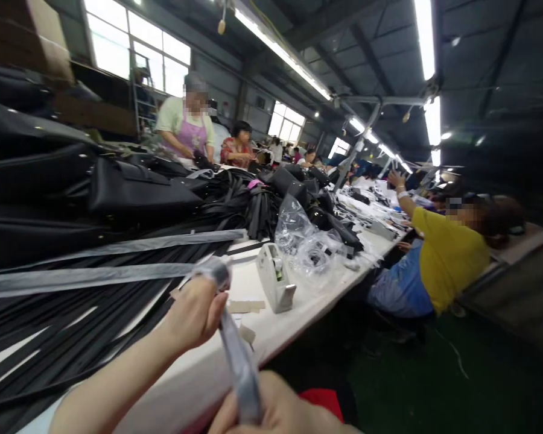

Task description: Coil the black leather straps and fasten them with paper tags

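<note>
My left hand (194,310) is closed around a plastic-wrapped strap (242,361) near the table edge. Part of the strap loops over its fingers. Lower down, at the bottom of the view, my right hand (276,404) grips the same strap, which runs between both hands. Another wrapped strap (85,276) stretches left from beside my left hand, over a pile of long black straps (40,337); whether it joins the held one I cannot tell. Right of my left hand stands a white tape dispenser (271,280), with small cardboard pieces (247,306) beside it.
Black bags (140,190) are heaped on the left of the white table (271,337). Clear plastic bags (308,247) lie behind the dispenser. A person in a yellow shirt (450,259) sits at the right with one arm raised. Other people work along the table's far side.
</note>
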Tool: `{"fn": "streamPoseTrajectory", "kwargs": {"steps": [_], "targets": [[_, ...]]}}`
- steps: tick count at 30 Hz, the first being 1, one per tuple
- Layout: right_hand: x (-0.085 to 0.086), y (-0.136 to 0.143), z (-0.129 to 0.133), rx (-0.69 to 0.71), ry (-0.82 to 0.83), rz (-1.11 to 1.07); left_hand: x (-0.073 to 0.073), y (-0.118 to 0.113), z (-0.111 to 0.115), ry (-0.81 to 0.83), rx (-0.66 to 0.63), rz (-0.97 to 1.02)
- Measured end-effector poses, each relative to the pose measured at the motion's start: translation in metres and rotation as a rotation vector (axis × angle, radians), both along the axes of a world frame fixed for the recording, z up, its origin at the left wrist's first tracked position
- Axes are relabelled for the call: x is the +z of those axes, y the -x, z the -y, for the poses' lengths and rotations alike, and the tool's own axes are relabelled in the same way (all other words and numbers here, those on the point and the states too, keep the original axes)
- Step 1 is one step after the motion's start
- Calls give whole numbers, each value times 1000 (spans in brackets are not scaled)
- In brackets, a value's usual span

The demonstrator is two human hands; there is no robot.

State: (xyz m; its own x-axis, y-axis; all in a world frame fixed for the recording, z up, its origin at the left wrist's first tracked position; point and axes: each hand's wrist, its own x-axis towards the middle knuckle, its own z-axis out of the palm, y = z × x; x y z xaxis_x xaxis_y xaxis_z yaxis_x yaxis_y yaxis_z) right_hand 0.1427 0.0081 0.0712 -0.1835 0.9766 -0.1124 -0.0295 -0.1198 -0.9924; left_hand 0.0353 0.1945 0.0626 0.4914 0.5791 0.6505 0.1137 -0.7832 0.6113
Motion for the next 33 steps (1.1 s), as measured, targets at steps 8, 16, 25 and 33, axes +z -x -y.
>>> {"fn": "streamPoseTrajectory", "kwargs": {"steps": [8,16,25,33], "targets": [[20,-93,-31,-523,-161,400,20,-13,33,723,-562,-358],[-9,-40,-32,-361,-332,704,26,-3,33,1531,-1008,8],[-4,-13,-15,153,74,57,16,5,8,240,-172,208],[20,-101,-36,-439,-188,406,24,-4,24,544,-587,-397]]}}
